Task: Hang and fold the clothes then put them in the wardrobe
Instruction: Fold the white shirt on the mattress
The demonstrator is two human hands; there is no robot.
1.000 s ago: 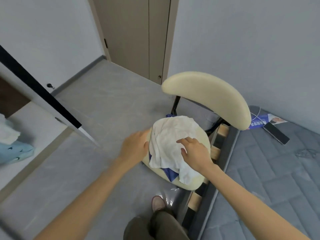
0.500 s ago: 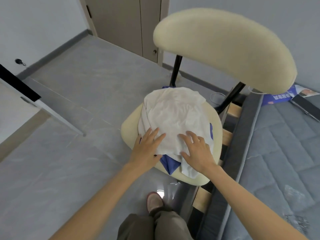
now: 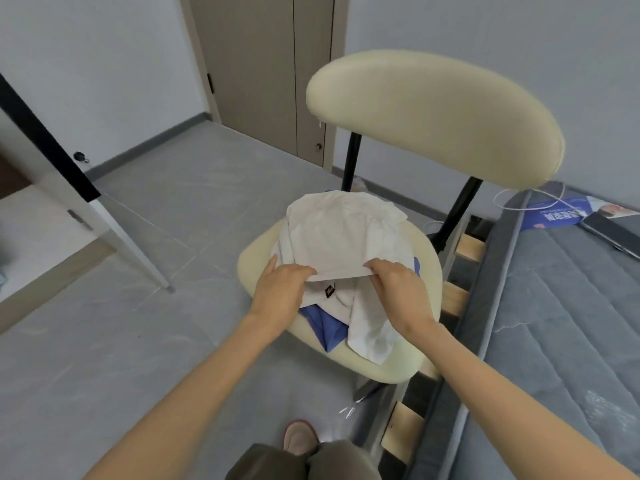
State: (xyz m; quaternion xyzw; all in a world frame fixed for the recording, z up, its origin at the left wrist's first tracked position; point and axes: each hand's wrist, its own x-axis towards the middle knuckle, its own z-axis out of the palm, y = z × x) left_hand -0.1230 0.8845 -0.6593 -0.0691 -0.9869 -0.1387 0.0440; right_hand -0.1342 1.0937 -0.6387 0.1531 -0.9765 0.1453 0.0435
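Note:
A crumpled white garment (image 3: 341,237) lies on the seat of a cream chair (image 3: 429,112), with a blue garment (image 3: 327,329) under it, peeking out at the front. My left hand (image 3: 282,291) and my right hand (image 3: 398,285) each pinch the near edge of the white garment's top layer and hold it lifted a little. A small dark label shows beneath that raised edge. The wardrobe (image 3: 38,216) stands at the far left, only its open door and pale shelf visible.
A grey mattress (image 3: 568,327) on a slatted bed frame runs along the right, carrying a blue booklet (image 3: 561,213), a dark phone and a white cable. Grey floor spreads to the left. A closed door (image 3: 270,67) stands behind the chair.
Both hands went from lying flat on the white garment to pinching its near edge and raising it. The view has drawn closer to the chair.

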